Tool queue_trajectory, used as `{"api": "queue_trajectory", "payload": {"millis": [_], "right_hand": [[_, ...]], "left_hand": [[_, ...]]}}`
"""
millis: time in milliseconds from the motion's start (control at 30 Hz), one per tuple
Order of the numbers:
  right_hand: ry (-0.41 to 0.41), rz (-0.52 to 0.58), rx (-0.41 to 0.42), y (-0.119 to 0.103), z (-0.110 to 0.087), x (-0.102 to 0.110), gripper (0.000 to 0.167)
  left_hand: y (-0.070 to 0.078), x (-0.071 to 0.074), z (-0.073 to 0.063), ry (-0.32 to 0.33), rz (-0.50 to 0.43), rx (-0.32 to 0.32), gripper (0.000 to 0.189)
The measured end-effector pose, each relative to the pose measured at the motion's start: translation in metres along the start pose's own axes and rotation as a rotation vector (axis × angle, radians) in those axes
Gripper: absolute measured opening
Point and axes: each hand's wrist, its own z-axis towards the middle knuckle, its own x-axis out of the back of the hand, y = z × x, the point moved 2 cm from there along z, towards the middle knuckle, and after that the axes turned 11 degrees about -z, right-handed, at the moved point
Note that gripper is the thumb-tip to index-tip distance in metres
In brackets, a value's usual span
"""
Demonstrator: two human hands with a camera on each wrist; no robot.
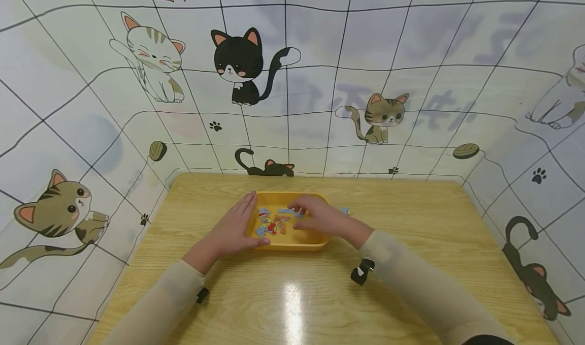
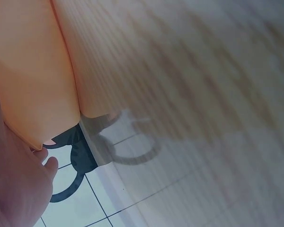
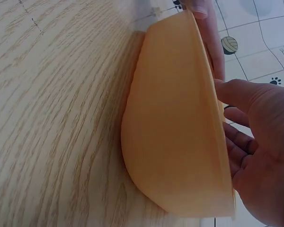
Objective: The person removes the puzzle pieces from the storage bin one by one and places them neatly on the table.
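A shallow yellow plastic tray [image 1: 292, 246] sits on the wooden table, holding several small flat puzzle pieces [image 1: 271, 227] in blue, red and orange. Along the tray's left side rests my left hand [image 1: 230, 228], fingers straight toward the far corner and thumb on the near rim. Over the right half of the tray is my right hand [image 1: 317, 215], its fingers bent loosely down among the pieces, thumb and forefinger apart. In the right wrist view the tray's outer wall [image 3: 175, 118] hides those fingertips.
Just right of the tray, past my right hand, a small blue-and-yellow piece [image 1: 346, 211] lies on the wooden table [image 1: 411, 218]. Walls [image 1: 315, 81] covered in cartoon cats and grid lines stand behind the table and on both sides.
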Motion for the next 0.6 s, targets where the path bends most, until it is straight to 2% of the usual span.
{"api": "queue_trajectory", "payload": {"millis": [167, 600], "right_hand": [[-0.035, -0.009, -0.003, -0.004, 0.008, -0.008, 0.052], [-0.071, -0.081, 0.004, -0.011, 0.024, -0.031, 0.042]], "left_hand": [[0.001, 0.000, 0.000, 0.003, -0.009, -0.008, 0.133], [-0.001, 0.000, 0.000, -0.009, -0.001, -0.004, 0.132]]}}
